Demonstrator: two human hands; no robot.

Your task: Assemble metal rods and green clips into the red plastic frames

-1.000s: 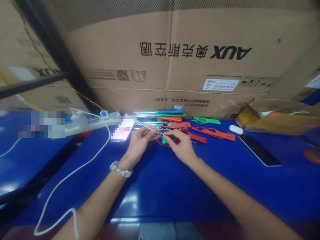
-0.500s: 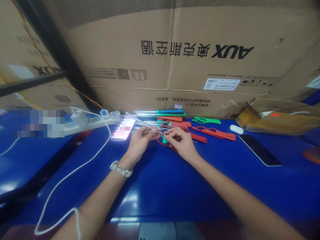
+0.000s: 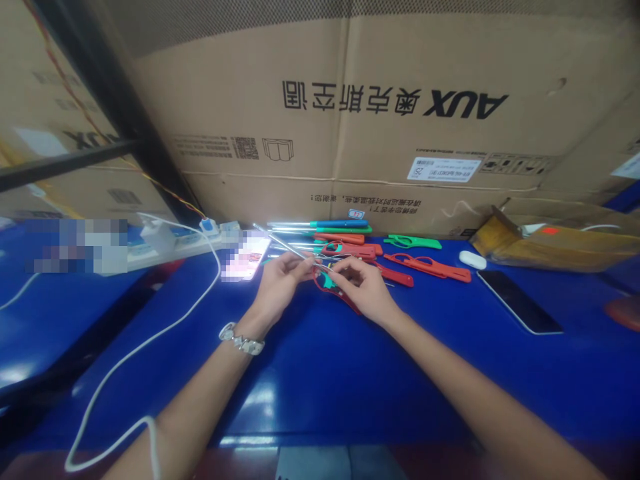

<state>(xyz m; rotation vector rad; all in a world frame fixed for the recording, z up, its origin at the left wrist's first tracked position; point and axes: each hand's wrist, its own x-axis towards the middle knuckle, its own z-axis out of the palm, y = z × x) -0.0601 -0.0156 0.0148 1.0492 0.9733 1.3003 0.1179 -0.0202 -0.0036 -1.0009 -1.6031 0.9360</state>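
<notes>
In the head view my left hand [image 3: 280, 283], with a bracelet watch at its wrist, pinches a thin metal lighter tube [image 3: 285, 244] that slants up to the left. My right hand [image 3: 367, 290] has its thumb and finger closed on a thin pale wire [image 3: 326, 268] at the tube's near end. Under both hands is an open red lighter handle [image 3: 345, 300] with a teal trigger [image 3: 329, 280]; my fingers partly cover it. Just beyond lie several long-necked lighters, among them a red one [image 3: 357, 250] and a blue one [image 3: 345, 224].
Red handle shells [image 3: 430, 267] and a green shell [image 3: 413, 241] lie to the right, near a white case [image 3: 473, 260] and a dark phone [image 3: 520, 300]. A lit phone [image 3: 245, 257], a power strip [image 3: 190, 243] and a white cable [image 3: 145, 343] are leftward. A large carton [image 3: 320, 160] stands behind.
Almost nothing differs. My fingers have shifted very slightly around the tube and wire, and both hands stay over the red handle.
</notes>
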